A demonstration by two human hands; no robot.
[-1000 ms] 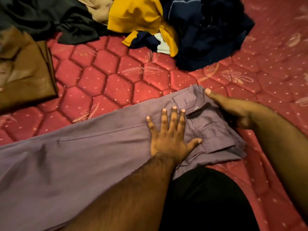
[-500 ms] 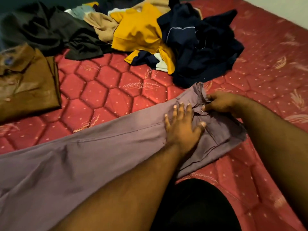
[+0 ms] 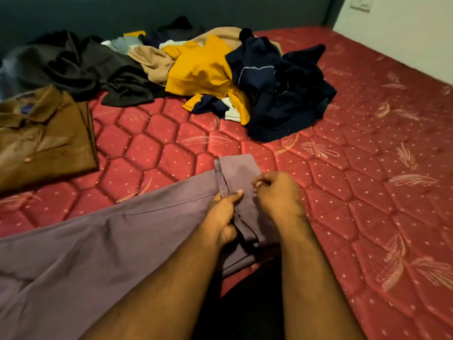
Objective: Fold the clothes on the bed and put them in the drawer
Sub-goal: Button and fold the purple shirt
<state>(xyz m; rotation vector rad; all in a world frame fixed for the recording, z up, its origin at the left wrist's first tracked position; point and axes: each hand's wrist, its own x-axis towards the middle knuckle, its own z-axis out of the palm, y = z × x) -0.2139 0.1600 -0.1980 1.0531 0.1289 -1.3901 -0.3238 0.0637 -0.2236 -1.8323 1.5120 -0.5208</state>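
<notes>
On bed (image 3: 367, 168), near edge: both hands, left (image 3: 224, 214) & right (image 3: 277, 192), pinching trousers (image 3: 98, 241) at waistband — soft, light, floppy cloth; prob. best gripped w/ both there.

trousers (image 3: 110, 241): matt woven cloth | mattress (image 3: 367, 168): quilted, slightly glossy fabric

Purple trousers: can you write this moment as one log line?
step: folding purple trousers | left hand: gripping waist | right hand: pinching waist | place: red mattress | drawer: unseen
</notes>
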